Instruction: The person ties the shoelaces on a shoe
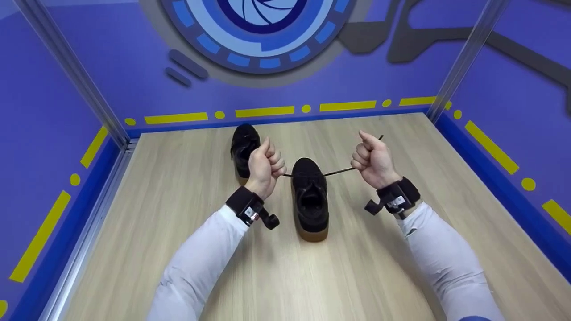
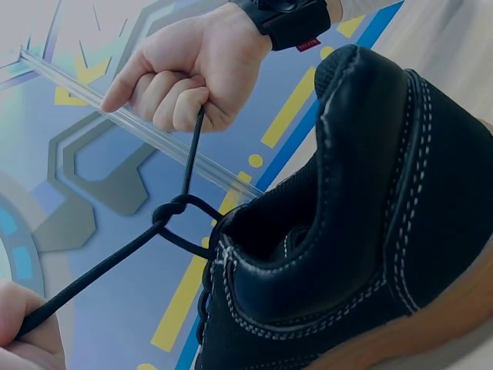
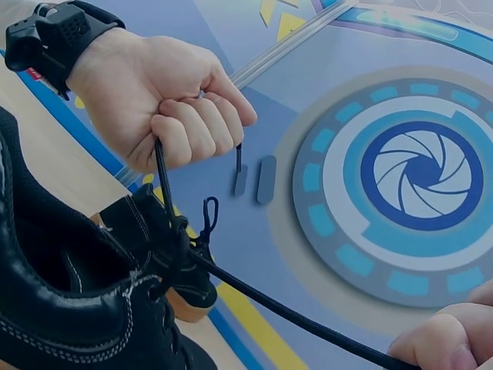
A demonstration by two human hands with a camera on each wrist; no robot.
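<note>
A black shoe (image 1: 311, 223) with a tan sole and white stitching stands on the table, its heel toward me. My left hand (image 1: 265, 167) grips one end of its black shoelace (image 1: 339, 171) left of the shoe. On the other side my right hand (image 1: 375, 160) grips the other end, with a short tail sticking out past the fist. The lace is drawn out straight to both sides. In the left wrist view the two ends cross in a loose overhand knot (image 2: 168, 212), raised a little off the shoe's tongue opening.
A second black shoe (image 1: 243, 145) stands farther back, beyond my left hand; the right wrist view shows a lace loop (image 3: 210, 216) on it. Blue printed panels (image 1: 312, 89) enclose the wooden tabletop (image 1: 178, 232) at the back and sides.
</note>
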